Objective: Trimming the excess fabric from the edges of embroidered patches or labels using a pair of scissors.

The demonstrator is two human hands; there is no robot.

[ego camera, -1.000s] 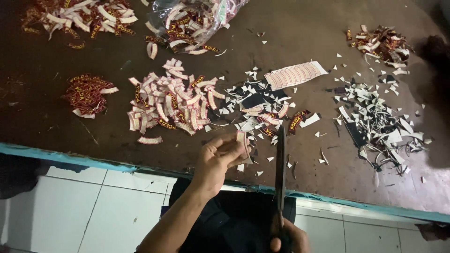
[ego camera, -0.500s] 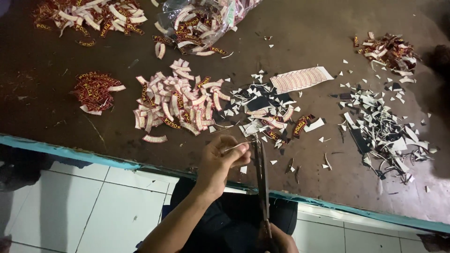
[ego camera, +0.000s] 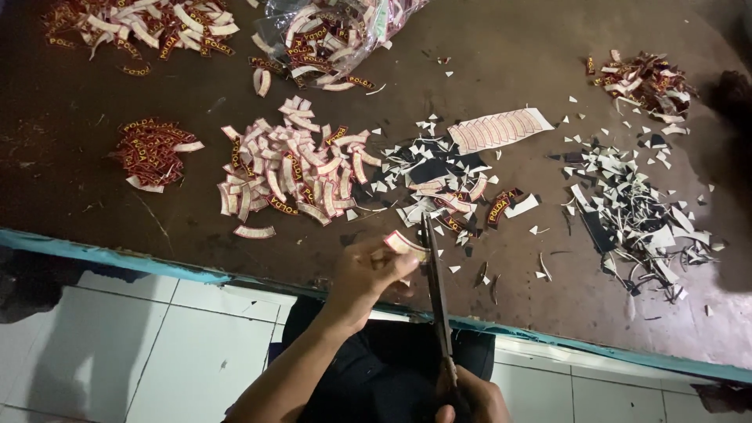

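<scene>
At the near edge of the view the right hand [ego camera: 468, 398] is clenched around the handles of a pair of long scissors [ego camera: 435, 290], only partly in frame, so how the fingers sit in the loops cannot be told. The blades run away from the body, almost straight up the picture, and look nearly closed at the tip. Just left of the blades, over the near rim of the dark brown table [ego camera: 548, 47], the left hand [ego camera: 366, 276] pinches a small curved patch [ego camera: 404, 244] between thumb and fingertips; the patch shows its pale back with a red border and meets the scissor tip. Below the hands lie dark clothing and a white tiled floor [ego camera: 117, 345], and the table's near edge carries a blue strip. A little farther in, beyond the scissor tip, sits a scatter of white and black offcuts [ego camera: 439, 176] mixed with a few patches. To its left is a heap of curved patches [ego camera: 290, 176], mostly pale side up, and farther left a smaller red pile [ego camera: 150, 150]. To the right, a wide spread of black and white scraps [ego camera: 634, 211] covers the table. Farther back, an uncut sheet [ego camera: 497, 129] of patch outlines lies tilted. At the far edge are a clear plastic bag [ego camera: 337, 31] of patches, another heap [ego camera: 141, 27] at the far left, and a small pile [ego camera: 642, 82] at the far right.
</scene>
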